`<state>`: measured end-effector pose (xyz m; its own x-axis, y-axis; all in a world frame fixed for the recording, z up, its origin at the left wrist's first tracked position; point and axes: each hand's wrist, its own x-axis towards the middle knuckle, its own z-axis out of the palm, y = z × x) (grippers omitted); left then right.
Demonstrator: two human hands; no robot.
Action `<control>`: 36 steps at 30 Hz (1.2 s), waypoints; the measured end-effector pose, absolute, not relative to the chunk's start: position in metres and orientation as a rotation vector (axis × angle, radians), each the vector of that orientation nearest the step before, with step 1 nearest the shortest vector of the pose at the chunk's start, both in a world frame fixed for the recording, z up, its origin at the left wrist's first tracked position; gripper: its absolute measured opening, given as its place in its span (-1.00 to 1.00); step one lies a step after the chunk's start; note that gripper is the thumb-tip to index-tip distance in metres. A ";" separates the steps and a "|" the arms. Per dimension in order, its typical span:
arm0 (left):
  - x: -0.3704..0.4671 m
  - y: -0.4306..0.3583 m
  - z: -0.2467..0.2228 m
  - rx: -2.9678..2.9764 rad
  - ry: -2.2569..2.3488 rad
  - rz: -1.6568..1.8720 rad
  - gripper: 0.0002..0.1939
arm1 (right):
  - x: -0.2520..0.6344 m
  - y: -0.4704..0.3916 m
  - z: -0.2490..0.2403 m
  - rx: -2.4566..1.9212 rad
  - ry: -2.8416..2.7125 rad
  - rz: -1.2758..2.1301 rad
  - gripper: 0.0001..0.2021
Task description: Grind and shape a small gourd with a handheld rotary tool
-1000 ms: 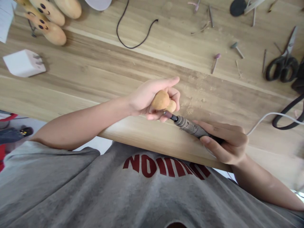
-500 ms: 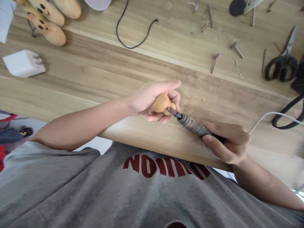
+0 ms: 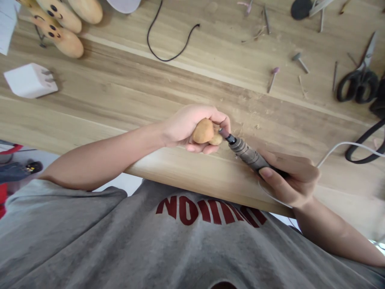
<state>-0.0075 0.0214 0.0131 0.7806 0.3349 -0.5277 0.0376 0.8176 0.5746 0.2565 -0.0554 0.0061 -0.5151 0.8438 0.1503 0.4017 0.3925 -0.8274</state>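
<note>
A small rounded wooden carving (image 3: 203,131), with a larger lobe and a smaller one, lies in my left hand (image 3: 192,124). The fingers curl around it and the thumb bends over towards the small lobe. My right hand (image 3: 293,180) grips a grey rotary tool (image 3: 249,154) like a pen. Its reddish-brown grinding tip (image 3: 223,132) points at the small lobe, close to the left fingertips; whether it touches the wood I cannot tell. A white cable (image 3: 339,145) runs off to the right beside the tool hand.
Wood dust (image 3: 249,124) lies on the wooden table (image 3: 120,96). Loose grinding bits (image 3: 273,80) and black-handled scissors (image 3: 357,82) are at the right. A black cord (image 3: 168,60) curves at the back. At the left are a white plug adapter (image 3: 30,80) and several wooden figures (image 3: 64,42).
The rotary tool has drawn back slightly to the right and up from the carving. My left thumb, stretched out before, now bends down, and the small lobe shows more.
</note>
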 end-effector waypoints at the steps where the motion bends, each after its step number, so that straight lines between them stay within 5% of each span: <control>1: -0.007 0.021 0.013 0.610 0.660 0.164 -0.69 | 0.256 -0.056 0.006 -1.060 -2.087 1.023 -0.59; 36: -0.006 0.018 0.012 0.630 0.682 0.235 -0.76 | 0.258 -0.055 0.006 -1.052 -2.073 1.033 -0.59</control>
